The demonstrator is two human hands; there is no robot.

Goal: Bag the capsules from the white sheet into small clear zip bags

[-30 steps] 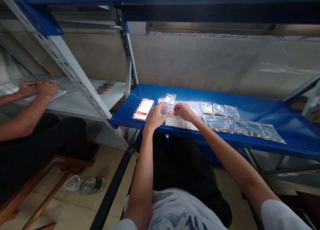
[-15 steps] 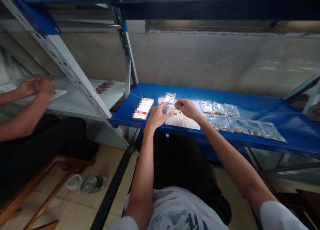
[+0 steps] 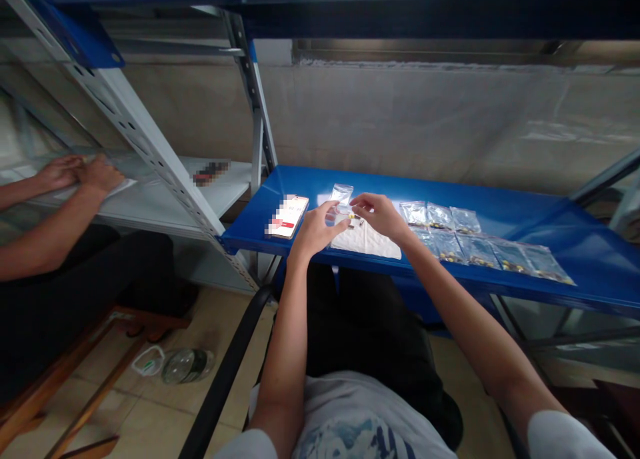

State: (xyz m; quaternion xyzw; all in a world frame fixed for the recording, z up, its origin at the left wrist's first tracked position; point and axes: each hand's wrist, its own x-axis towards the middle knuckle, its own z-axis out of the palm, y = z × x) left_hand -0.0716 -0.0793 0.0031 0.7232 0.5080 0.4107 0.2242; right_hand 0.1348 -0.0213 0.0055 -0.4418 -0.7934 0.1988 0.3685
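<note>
My left hand (image 3: 316, 231) is at the near edge of the blue table (image 3: 500, 209), its fingertips pinching a small clear plastic bag (image 3: 338, 212). My right hand (image 3: 379, 216) hovers just to the right with its fingers apart, close to tiny gold-coloured pieces (image 3: 352, 216). Below both hands lies a white sheet (image 3: 365, 240). Another clear bag (image 3: 341, 194) lies beyond them. To the right, several small clear bags of gold-coloured parts (image 3: 465, 242) lie in overlapping rows. A smartphone (image 3: 287, 216) with a blurred screen lies left of my left hand.
A grey metal shelf upright (image 3: 165, 152) stands left of the table, with a co-worker's hands (image 3: 80, 172) working on white paper on a lower shelf (image 3: 150, 202). A black chair armrest (image 3: 225, 372) is in front of me. A clear bottle (image 3: 187, 366) lies on the tiled floor.
My right hand has eased up and right, away from the gold pieces, its fingers more apart. My left hand has barely moved. The co-worker's hands have shifted slightly right.
</note>
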